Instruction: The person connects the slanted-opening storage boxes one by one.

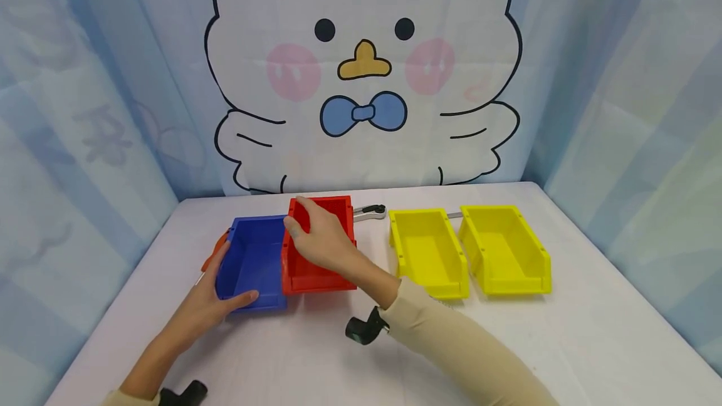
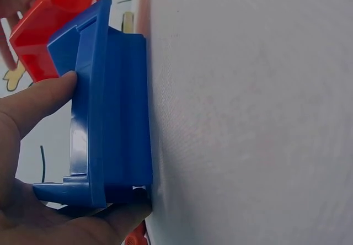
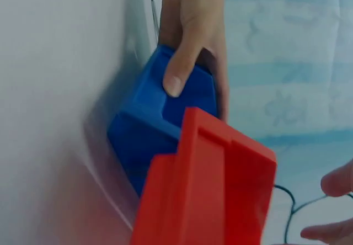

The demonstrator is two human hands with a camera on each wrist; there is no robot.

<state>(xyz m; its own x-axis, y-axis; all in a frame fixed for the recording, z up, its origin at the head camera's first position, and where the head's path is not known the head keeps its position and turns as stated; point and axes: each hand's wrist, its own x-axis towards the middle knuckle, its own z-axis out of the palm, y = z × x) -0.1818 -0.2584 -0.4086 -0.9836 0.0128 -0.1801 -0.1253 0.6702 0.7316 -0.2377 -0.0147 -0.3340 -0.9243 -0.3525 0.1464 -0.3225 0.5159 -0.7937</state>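
- Red bin [image 1: 307,277] sits just to the right of the blue bin [image 1: 254,262] on my head feed, its left wall overlapping the blue one's right edge in that view. I judge it raised, since the left wrist feed shows it above table level; whether the two bins touch, I can't tell.
- Its long axis runs away from me, front to back, roughly alongside the blue bin's. That side-by-side overlap is the relation I'd watch.
- My right hand [image 1: 324,237] is the nearer one, directly over the red bin, reaching in from the right with the forearm slanting across the white table [image 1: 293,362]. Thumb and index finger are parted near the bin's left and back edges; the other fingers are hidden, so I can't say whether they grip it.
- My left hand [image 1: 205,302] is clamped on the blue bin, thumb at the front rim and fingers along the outside of the left wall, the arm coming up from the lower left. The hands are apart, each at its own bin.
- Well to the right, I have two yellow bins [image 1: 429,255] near each other.
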